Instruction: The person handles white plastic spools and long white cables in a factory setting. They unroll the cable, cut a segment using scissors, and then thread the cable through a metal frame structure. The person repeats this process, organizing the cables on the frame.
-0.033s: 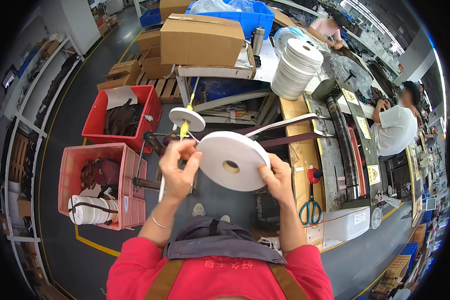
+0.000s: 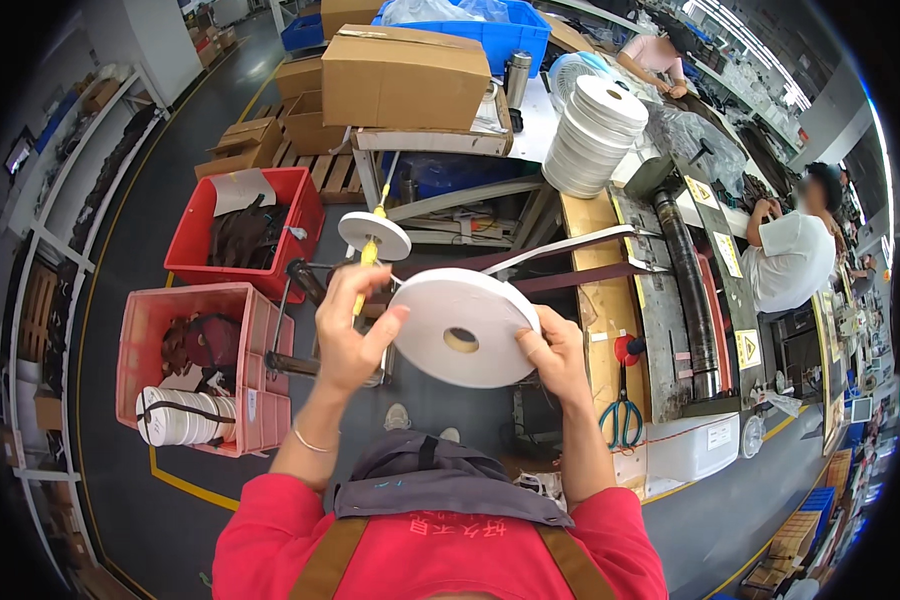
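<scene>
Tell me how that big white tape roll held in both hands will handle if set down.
The flat white tape roll is round, so on edge it would probably roll. Laid flat it likely sits steady. Both hands grip its rim, hinting at some bulk.

Red shirt (image 2: 270,545), tan straps (image 2: 328,560), thin bracelet (image 2: 312,442)

Large white tape roll (image 2: 460,328), flat disc with small centre hole, tilted face-up, held at both edges

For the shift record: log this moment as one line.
left hand: grips rim of white tape roll | right hand: grips opposite rim | roll: held up, in front of spindle disc | scissors: on bench
</scene>
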`<state>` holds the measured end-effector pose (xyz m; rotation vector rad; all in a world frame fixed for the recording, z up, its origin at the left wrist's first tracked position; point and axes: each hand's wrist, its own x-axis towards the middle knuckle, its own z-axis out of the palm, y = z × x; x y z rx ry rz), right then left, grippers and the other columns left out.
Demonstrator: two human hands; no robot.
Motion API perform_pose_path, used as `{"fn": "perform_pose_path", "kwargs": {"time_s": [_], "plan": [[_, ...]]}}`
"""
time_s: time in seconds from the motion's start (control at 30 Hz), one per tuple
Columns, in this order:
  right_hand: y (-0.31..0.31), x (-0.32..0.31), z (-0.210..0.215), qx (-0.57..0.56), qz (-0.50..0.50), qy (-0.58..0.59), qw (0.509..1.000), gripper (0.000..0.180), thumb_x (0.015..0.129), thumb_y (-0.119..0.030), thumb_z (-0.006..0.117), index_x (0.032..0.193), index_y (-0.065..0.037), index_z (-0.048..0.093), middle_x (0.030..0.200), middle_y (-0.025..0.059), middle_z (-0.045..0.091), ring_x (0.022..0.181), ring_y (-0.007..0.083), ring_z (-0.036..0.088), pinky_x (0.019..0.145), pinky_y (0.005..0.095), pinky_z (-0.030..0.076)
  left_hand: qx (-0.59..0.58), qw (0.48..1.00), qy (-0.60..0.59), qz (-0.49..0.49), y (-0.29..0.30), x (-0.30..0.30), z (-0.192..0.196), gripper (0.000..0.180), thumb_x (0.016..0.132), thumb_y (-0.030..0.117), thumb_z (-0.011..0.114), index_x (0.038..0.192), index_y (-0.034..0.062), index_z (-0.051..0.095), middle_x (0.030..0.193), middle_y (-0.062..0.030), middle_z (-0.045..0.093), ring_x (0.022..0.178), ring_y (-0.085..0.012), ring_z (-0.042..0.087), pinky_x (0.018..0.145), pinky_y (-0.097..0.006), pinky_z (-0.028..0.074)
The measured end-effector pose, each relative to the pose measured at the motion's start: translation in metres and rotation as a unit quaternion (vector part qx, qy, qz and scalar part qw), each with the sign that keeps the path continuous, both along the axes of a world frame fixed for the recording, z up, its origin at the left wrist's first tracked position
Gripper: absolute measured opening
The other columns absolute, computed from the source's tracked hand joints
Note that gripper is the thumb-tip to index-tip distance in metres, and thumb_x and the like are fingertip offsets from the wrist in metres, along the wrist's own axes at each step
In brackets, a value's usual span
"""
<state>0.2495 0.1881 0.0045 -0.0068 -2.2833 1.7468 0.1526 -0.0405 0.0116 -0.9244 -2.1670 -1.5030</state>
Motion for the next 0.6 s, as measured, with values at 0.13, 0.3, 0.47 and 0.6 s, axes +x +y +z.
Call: {"fn": "perform_pose_path", "kwargs": {"time_s": [0.13,0.3,0.47,0.6], "plan": [[0.003,0.0,-0.006,-0.046,0.091,-0.023,0.995,0.023,0.079,-0.01,0.055,0.098,0.003,0.058,0.073,0.0044,0.059,0.064,0.0078,0.052,0.059,0.0217,0.042,0.025,0.907,-0.317,-0.277,0.005,-0.007,0.003,0.048,0.068,0.016,0.069,0.109,-0.0004,0.05,0.095,-0.0081,0.058,0.092,-0.0154,0.054,0.079,-0.028,0.043],[-0.004,-0.006,-0.024,-0.268,0.011,0.029,0.963,0.023,0.085,-0.011,0.048,0.1,0.004,0.054,0.081,0.0115,0.062,0.068,0.0121,0.058,0.062,0.025,0.047,0.177,0.833,-0.446,-0.276,0.001,0.005,-0.035,0.029,0.075,0.02,0.067,0.091,-0.0018,0.058,0.085,-0.0056,0.061,0.073,-0.0076,0.056,0.065,-0.022,0.046],[0.006,-0.009,-0.062,-0.471,-0.034,-0.023,0.881,0.018,0.085,-0.013,0.046,0.095,0.001,0.051,0.08,0.017,0.062,0.063,0.022,0.064,0.054,0.0278,0.053,0.262,0.776,-0.528,-0.225,-0.008,0.019,-0.074,0.029,0.078,0.017,0.064,0.097,-0.0036,0.055,0.088,-0.0085,0.061,0.076,-0.0108,0.059,0.066,-0.023,0.049],[0.005,0.014,-0.118,-0.51,0.003,-0.172,0.843,0.015,0.084,-0.014,0.048,0.093,-0.001,0.051,0.077,0.0163,0.062,0.062,0.0236,0.064,0.051,0.0283,0.054,0.288,0.72,-0.609,-0.165,-0.022,0.045,-0.13,0.032,0.08,0.017,0.062,0.102,-0.0038,0.053,0.091,-0.0098,0.061,0.079,-0.013,0.061,0.07,-0.025,0.05]]}}
